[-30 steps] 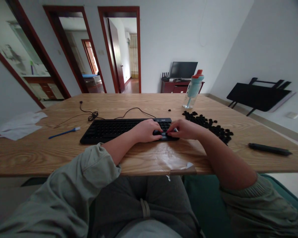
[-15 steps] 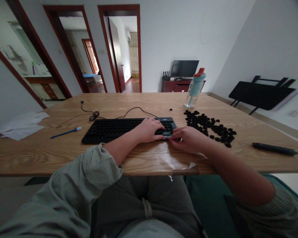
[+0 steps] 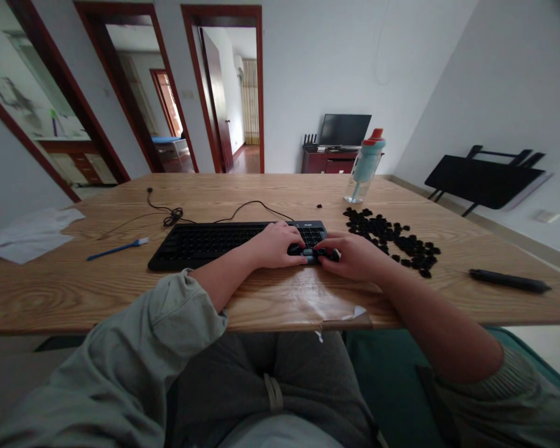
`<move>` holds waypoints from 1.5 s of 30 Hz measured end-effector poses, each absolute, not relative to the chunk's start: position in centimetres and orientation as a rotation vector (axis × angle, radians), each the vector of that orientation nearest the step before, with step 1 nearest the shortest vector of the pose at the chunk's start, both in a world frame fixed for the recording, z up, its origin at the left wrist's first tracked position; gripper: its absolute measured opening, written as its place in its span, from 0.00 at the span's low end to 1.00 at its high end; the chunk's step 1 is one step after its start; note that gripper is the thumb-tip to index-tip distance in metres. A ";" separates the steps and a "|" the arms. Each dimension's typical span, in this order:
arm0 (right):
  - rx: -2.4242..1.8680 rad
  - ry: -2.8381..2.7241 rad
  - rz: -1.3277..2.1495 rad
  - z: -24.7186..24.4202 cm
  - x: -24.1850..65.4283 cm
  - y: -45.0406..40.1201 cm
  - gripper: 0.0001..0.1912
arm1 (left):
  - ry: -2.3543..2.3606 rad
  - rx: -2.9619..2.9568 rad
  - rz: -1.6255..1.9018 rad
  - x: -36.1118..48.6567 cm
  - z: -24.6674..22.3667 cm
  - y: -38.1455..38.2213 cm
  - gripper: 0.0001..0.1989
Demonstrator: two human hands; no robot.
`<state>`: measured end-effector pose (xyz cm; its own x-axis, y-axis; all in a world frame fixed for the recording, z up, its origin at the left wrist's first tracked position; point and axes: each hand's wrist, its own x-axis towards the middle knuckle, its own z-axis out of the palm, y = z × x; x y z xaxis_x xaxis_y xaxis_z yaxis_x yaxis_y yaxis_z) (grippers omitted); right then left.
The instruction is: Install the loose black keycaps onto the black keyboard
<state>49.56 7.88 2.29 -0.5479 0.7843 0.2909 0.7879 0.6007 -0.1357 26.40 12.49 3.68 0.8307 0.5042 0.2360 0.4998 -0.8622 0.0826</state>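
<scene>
A black keyboard [image 3: 200, 239] lies on the wooden table in front of me. My left hand [image 3: 280, 244] rests over its right part, the fingers curled above the keys and the thumb along the near edge. At the near right corner of the keyboard is my right hand [image 3: 350, 254], with thumb and fingers on either side of that corner. Between those fingers shows something dark; whether a loose keycap is there I cannot tell. Close by on the right, many small black keycaps [image 3: 380, 229] lie in a loose spread.
A water bottle [image 3: 361, 168] stands behind the keycaps. Far right lies a black pen-like tool [image 3: 508, 280]. On the left are a blue brush [image 3: 114, 249], white paper [image 3: 32, 233] and the coiled cable [image 3: 172, 216]. One stray black piece [image 3: 319, 206] sits behind the keyboard.
My right thumb and fingers have parted from a tight pinch and now straddle the keyboard's corner. My left hand stays on the keys. The view has shifted slightly.
</scene>
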 end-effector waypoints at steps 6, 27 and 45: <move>-1.337 -2.554 -0.156 2.6 49.1 7.1 0.15 | 0.836 2.986 0.379 26.4 3.7 12.5 0.19; -1.221 -2.457 -0.229 2.6 47.8 7.0 0.10 | 0.961 2.980 0.348 26.2 3.3 13.0 0.32; -1.470 -2.556 -0.382 1.5 42.9 10.1 0.23 | 1.235 2.807 0.004 24.8 3.7 13.8 0.64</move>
<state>42.92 10.12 1.53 -0.5008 0.8224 0.2700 0.8654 0.4822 0.1364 24.84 13.77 3.72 0.6762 0.7363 -0.0273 0.7360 -0.6734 0.0693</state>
